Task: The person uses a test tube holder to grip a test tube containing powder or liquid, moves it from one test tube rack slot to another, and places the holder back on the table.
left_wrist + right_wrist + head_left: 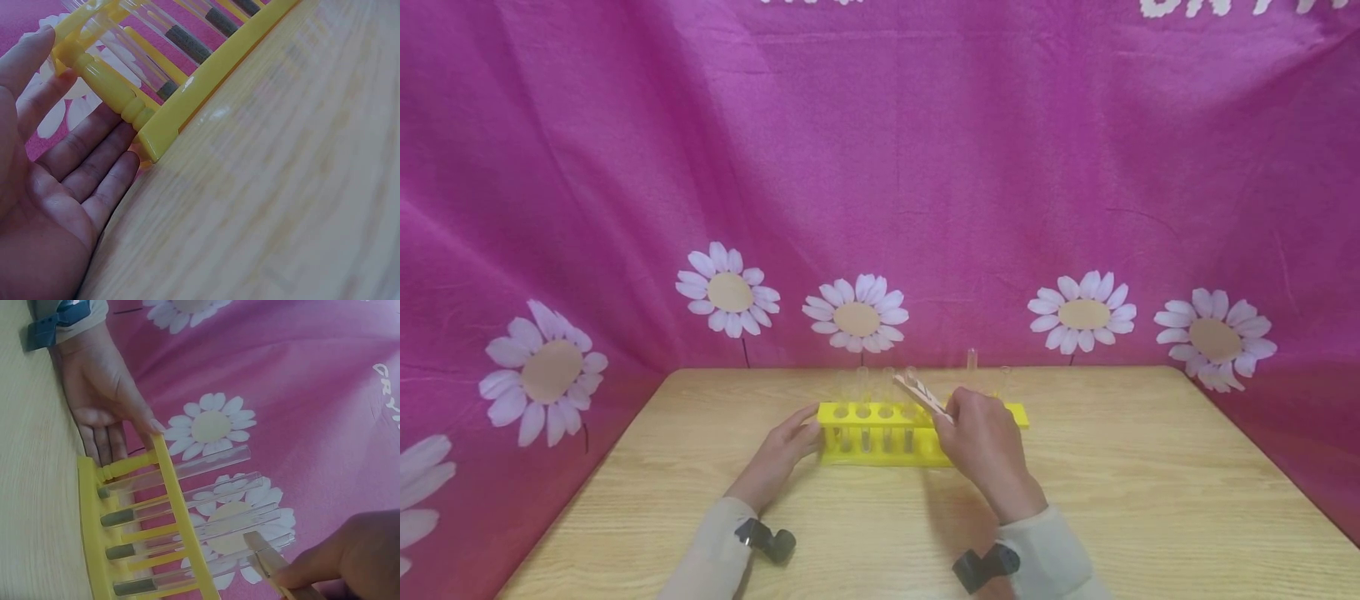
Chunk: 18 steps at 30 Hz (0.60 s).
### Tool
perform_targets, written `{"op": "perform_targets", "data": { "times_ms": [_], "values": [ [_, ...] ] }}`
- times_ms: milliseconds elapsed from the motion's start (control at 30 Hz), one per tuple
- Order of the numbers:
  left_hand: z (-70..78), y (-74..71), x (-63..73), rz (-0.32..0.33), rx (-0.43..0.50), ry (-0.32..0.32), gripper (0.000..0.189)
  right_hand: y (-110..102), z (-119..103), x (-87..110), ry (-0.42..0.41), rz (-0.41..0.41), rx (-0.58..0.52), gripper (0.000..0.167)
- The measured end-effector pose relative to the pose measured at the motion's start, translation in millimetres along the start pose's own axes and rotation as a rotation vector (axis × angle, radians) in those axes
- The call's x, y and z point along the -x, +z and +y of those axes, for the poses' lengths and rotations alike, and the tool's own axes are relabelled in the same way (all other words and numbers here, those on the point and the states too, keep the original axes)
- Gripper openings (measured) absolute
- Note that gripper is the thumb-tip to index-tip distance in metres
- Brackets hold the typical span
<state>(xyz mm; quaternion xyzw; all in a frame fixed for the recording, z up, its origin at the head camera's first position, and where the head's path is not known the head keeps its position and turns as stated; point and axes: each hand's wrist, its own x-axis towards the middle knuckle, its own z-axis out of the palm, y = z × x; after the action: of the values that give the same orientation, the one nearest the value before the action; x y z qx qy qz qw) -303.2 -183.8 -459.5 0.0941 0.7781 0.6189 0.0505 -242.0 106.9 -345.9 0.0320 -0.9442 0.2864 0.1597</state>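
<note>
A yellow test tube rack point(880, 459) stands on the table, holding several clear glass test tubes point(212, 461) upright. Dark grey material point(187, 42) fills the bottoms of those at the left end. My left hand point(781, 450) holds the rack's left end, thumb on the top plate's edge and index fingertip just under it, other fingers behind the end post. In my right hand point(988, 437) is a wooden test tube clamp point(921, 394), pinched near its middle. Its tip overlaps the upper part of the fourth tube point(219, 565) from the left, above the top plate.
More tubes point(972, 360) rise from the rack's right part, partly hidden by my right hand. Wood-grain table point(1150, 500) spreads around the rack. A magenta cloth point(970, 167) with printed daisies hangs behind and at both sides.
</note>
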Motion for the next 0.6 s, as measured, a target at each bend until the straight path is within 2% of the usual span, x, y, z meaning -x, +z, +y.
{"op": "perform_targets", "data": {
  "times_ms": [600],
  "values": [
    [2.0, 0.1, 1.3, 0.005, -0.022, 0.014, 0.061, -2.9, 1.8, -0.8, 0.026, -0.066, 0.011, 0.013]
  ]
}}
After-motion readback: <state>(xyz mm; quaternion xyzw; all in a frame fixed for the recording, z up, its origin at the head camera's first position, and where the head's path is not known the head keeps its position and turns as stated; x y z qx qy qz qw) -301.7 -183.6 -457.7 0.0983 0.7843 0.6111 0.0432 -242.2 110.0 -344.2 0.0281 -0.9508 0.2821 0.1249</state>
